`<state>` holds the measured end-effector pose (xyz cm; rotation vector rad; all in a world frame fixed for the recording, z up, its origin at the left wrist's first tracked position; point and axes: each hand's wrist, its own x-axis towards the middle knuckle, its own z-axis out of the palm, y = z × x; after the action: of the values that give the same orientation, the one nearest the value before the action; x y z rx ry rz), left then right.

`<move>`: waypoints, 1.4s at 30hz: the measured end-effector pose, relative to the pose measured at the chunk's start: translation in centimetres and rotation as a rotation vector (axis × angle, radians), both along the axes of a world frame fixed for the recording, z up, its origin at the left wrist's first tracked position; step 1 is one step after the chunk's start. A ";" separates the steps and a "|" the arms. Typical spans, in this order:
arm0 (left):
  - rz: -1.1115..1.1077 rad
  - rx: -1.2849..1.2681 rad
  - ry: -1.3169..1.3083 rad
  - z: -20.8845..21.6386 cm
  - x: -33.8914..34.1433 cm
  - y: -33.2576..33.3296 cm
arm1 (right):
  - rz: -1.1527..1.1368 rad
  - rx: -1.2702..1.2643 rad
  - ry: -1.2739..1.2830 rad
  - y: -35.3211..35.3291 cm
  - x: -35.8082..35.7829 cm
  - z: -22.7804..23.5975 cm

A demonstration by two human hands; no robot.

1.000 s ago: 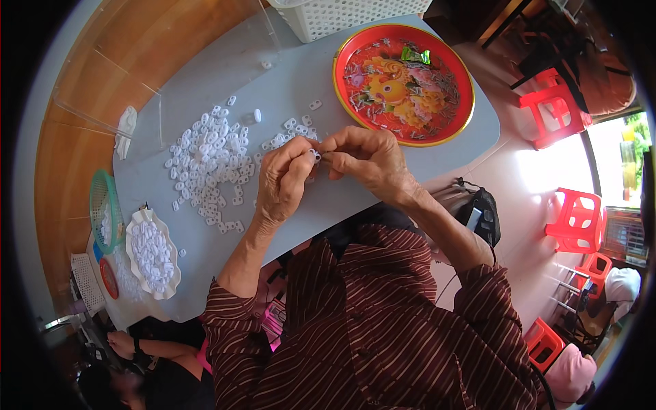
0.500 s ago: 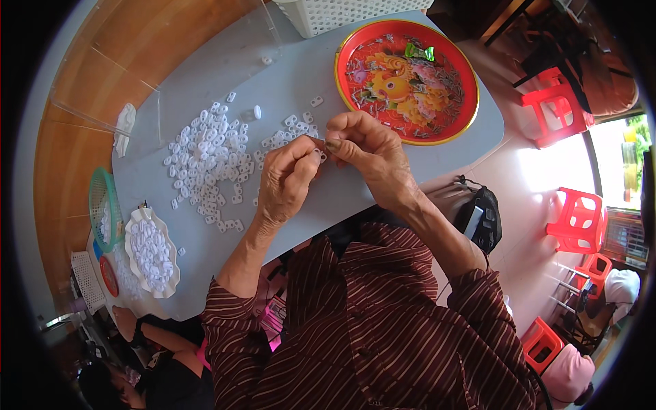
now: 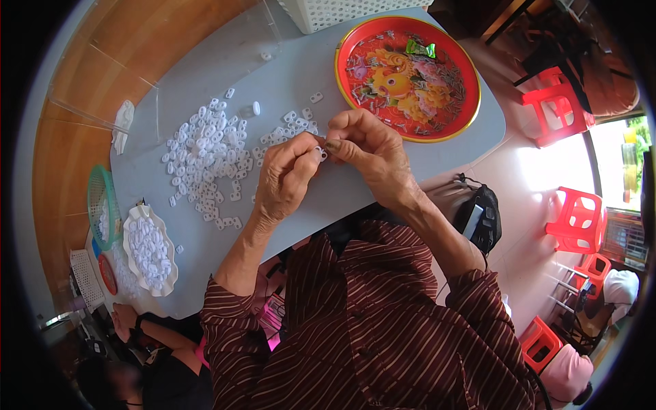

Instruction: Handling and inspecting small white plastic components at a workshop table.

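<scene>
Over the front of the grey table (image 3: pixel 301 61), my left hand (image 3: pixel 283 178) pinches a small white plastic piece (image 3: pixel 321 154) with two holes. My right hand (image 3: pixel 374 154) is closed right beside it, thumb against forefinger. Whatever sits between those fingertips is too small or hidden to make out. Left of my hands spreads a heap of similar white pieces (image 3: pixel 208 147), with a smaller group (image 3: pixel 292 126) just beyond my left hand. Past my right hand lies a round red tray (image 3: pixel 471 82) with a flowered print, holding many small metal pins (image 3: pixel 447 102) and a green wrapper (image 3: pixel 420 48).
A scalloped white dish (image 3: pixel 171 275) full of white pieces stands at the table's left end, near a green basket (image 3: pixel 113 225). At the far edge is a white perforated basket (image 3: pixel 355 12). A co-worker's hand (image 3: pixel 124 320) shows lower left. Red stools (image 3: pixel 574 222) stand on the right.
Both hands stay almost in place, with only slight finger movement at the white piece. The co-worker at lower left has shifted a little.
</scene>
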<state>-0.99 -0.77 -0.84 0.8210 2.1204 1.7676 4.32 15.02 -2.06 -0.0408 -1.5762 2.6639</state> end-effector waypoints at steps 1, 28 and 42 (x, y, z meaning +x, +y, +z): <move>-0.012 0.010 0.009 -0.1 0.0 0.0 | -0.001 0.001 -0.001 0.0 0.0 0.0; -0.172 -0.083 0.167 1.2 -0.9 -0.7 | -0.048 0.325 0.040 0.2 0.6 0.4; -0.183 -0.096 0.130 1.5 -1.1 -0.7 | -0.044 0.529 -0.048 0.4 0.5 0.3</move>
<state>-2.11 -1.46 0.62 1.0914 2.1144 1.5469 4.78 15.40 -1.77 -0.1180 -2.2046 2.1435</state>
